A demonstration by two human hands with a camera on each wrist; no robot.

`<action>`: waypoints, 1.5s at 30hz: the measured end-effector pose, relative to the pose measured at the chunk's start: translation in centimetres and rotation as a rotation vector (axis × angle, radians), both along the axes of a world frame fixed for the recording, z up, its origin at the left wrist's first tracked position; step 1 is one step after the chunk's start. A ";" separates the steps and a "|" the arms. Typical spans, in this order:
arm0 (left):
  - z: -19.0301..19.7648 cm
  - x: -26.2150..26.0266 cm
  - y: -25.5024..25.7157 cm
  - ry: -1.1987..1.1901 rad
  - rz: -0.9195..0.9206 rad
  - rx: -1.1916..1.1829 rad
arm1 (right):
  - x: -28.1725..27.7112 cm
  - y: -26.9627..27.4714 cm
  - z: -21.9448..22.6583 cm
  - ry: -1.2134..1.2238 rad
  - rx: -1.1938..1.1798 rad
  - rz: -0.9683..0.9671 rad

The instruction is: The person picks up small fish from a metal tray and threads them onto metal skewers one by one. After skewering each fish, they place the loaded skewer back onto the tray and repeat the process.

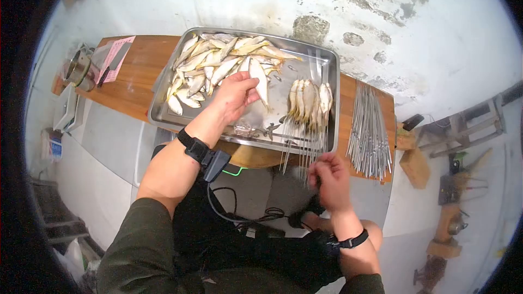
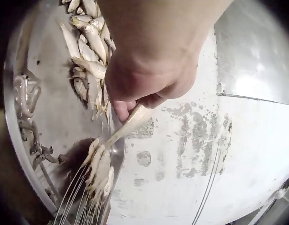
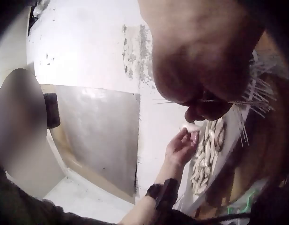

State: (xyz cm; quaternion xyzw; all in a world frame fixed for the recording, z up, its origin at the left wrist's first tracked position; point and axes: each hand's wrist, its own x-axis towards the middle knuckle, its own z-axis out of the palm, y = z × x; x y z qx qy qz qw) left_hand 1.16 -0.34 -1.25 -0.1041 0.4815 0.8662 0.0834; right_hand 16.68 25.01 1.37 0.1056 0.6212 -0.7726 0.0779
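My left hand [image 1: 235, 97] pinches a small silvery-yellow fish [image 1: 261, 83] over the metal tray [image 1: 336, 92]. In the left wrist view its tail points down toward the skewered fish. Below the tray's front right edge, my right hand [image 1: 331, 181] has its fingers curled around a thin metal skewer [image 3: 162, 100], whose two ends stick out either side in the right wrist view. A heap of similar fish [image 1: 201, 64] fills the tray's left and back. On the tray's right side lie several skewered fish [image 1: 308, 100] in a row, skewers reaching over the front rim.
A bundle of bare metal skewers [image 1: 370, 133] lies on the wooden table [image 1: 143, 71] right of the tray. Greyish scraps [image 1: 244, 129] sit at the tray's front. At the left are a knife [image 1: 115, 61], pink paper [image 1: 126, 42] and a metal pot [image 1: 79, 68]. A wall stands behind.
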 end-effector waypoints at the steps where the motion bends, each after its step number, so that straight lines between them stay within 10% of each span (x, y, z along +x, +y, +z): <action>1: 0.6 0.1 0.3 -0.054 0.030 0.007 | 0.4 -0.7 0.0 0.005 0.000 0.057; 45: 1.4 0.4 1.6 0.092 0.029 -0.058 | -2.3 -4.9 -3.8 -0.141 0.024 0.180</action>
